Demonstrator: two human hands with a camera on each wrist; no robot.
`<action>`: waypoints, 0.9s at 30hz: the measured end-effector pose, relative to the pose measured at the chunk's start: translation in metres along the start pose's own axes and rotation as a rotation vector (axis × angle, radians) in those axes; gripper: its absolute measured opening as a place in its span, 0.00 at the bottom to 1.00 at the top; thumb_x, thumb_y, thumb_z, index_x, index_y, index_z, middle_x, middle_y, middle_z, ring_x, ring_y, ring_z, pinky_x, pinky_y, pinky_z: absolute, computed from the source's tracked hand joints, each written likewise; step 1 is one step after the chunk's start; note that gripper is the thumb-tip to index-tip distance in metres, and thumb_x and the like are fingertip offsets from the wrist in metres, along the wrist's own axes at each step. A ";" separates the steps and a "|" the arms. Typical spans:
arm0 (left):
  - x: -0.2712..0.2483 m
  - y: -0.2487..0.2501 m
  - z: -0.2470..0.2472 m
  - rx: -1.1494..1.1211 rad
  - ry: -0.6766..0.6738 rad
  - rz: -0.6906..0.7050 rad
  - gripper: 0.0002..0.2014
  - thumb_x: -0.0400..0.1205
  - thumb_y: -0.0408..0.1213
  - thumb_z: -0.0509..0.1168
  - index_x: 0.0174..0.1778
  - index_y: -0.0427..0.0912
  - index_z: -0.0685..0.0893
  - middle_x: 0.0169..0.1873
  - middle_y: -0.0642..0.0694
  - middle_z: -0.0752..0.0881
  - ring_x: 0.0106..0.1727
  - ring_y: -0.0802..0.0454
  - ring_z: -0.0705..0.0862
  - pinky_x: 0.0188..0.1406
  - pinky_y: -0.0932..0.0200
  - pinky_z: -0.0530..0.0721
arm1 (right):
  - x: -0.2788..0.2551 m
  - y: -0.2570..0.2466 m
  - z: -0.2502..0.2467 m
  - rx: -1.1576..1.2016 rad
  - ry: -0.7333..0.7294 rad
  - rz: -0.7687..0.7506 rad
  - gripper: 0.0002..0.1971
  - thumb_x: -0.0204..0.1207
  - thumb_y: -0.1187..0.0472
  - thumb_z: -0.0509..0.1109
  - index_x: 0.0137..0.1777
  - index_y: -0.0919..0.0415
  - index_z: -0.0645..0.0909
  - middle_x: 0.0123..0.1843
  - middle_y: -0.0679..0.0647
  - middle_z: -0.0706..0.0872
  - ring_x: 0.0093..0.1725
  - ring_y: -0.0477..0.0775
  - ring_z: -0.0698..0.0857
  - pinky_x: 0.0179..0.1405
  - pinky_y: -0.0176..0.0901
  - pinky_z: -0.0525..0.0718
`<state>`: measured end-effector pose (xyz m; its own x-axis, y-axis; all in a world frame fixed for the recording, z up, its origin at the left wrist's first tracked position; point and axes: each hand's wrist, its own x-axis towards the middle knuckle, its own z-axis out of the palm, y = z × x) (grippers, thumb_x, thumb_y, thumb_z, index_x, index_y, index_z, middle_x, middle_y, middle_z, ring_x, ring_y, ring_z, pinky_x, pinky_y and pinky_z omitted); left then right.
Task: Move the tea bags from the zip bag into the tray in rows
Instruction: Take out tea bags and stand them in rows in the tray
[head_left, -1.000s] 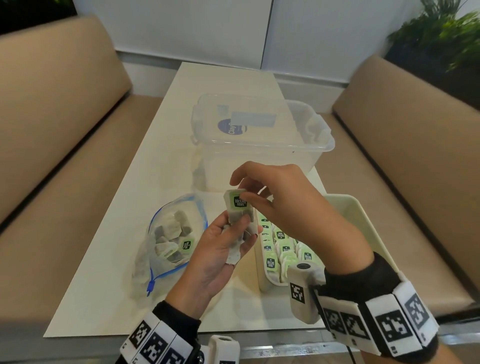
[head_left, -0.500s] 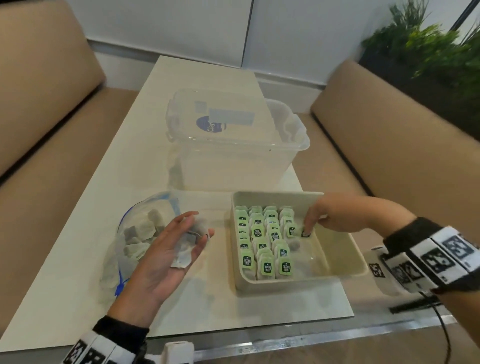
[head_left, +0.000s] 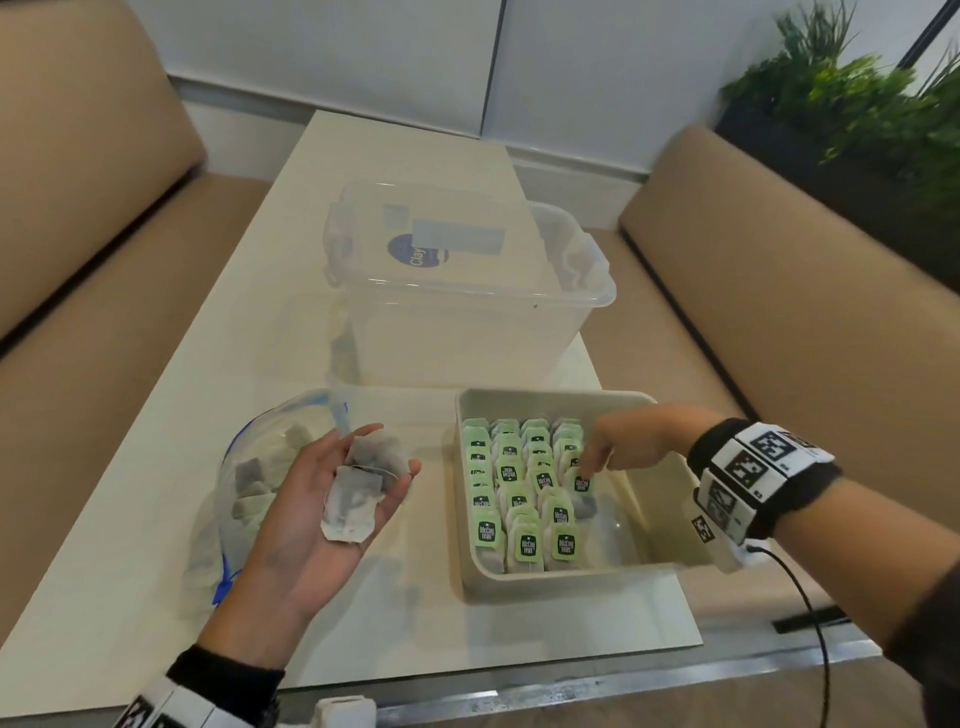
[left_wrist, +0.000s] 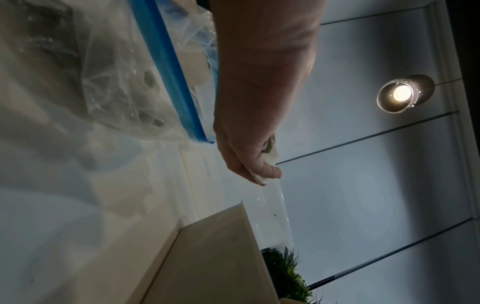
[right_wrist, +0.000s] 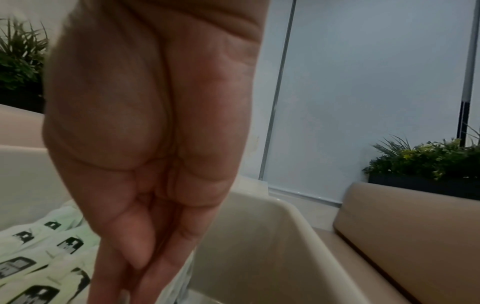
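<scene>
My left hand (head_left: 387, 457) is palm up between the zip bag (head_left: 254, 483) and the tray (head_left: 670, 519). It cups a small pile of grey-white tea bags (head_left: 353, 499) in lightly curled fingers. The left wrist view shows that hand (left_wrist: 259, 170) with a fingertip over a white bag edge, beside the zip bag's blue seal (left_wrist: 168, 67). My right hand (head_left: 589, 470) reaches into the beige tray and pinches a green-tagged tea bag (head_left: 582, 483) in the rightmost row. Several rows of tea bags (head_left: 519, 483) stand in the tray's left half. In the right wrist view the fingers (right_wrist: 140, 267) point down together beside those tags (right_wrist: 39, 246).
A clear lidded plastic box (head_left: 467, 291) stands on the white table behind the tray. Tan benches (head_left: 779, 322) run along both sides, and a plant (head_left: 857, 93) is at the far right. The right half of the tray floor (head_left: 618, 525) holds no bags. A cable (head_left: 810, 623) hangs from my right wrist.
A second ago both hands met above the tray and the right took a tea bag from the left. The right hand then dropped into the tray; the left drew back toward the zip bag.
</scene>
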<state>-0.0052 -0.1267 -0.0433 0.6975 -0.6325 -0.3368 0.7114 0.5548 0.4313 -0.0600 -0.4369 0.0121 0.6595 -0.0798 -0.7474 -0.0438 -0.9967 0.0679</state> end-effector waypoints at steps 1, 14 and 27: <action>-0.001 0.001 0.001 -0.020 -0.006 -0.009 0.34 0.43 0.42 0.88 0.46 0.38 0.90 0.50 0.34 0.87 0.51 0.34 0.89 0.43 0.50 0.90 | 0.001 0.000 0.001 -0.007 0.006 0.000 0.21 0.80 0.69 0.58 0.68 0.50 0.80 0.68 0.45 0.82 0.66 0.46 0.80 0.69 0.40 0.75; -0.001 0.001 0.027 -0.208 -0.029 -0.045 0.28 0.74 0.49 0.68 0.69 0.40 0.81 0.63 0.37 0.85 0.57 0.38 0.88 0.61 0.37 0.79 | -0.039 -0.116 -0.026 0.318 0.762 -0.619 0.16 0.72 0.50 0.74 0.58 0.52 0.83 0.51 0.44 0.82 0.47 0.38 0.80 0.47 0.24 0.75; -0.009 0.004 0.037 -0.151 -0.045 -0.033 0.25 0.84 0.53 0.53 0.67 0.40 0.80 0.45 0.41 0.88 0.38 0.47 0.88 0.31 0.60 0.86 | -0.034 -0.160 -0.029 0.378 0.878 -0.717 0.05 0.74 0.61 0.73 0.44 0.63 0.86 0.39 0.52 0.86 0.38 0.45 0.81 0.40 0.43 0.81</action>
<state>-0.0121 -0.1384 -0.0079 0.6717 -0.6731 -0.3095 0.7408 0.6065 0.2888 -0.0541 -0.2745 0.0458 0.9049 0.3850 0.1817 0.4228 -0.7630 -0.4889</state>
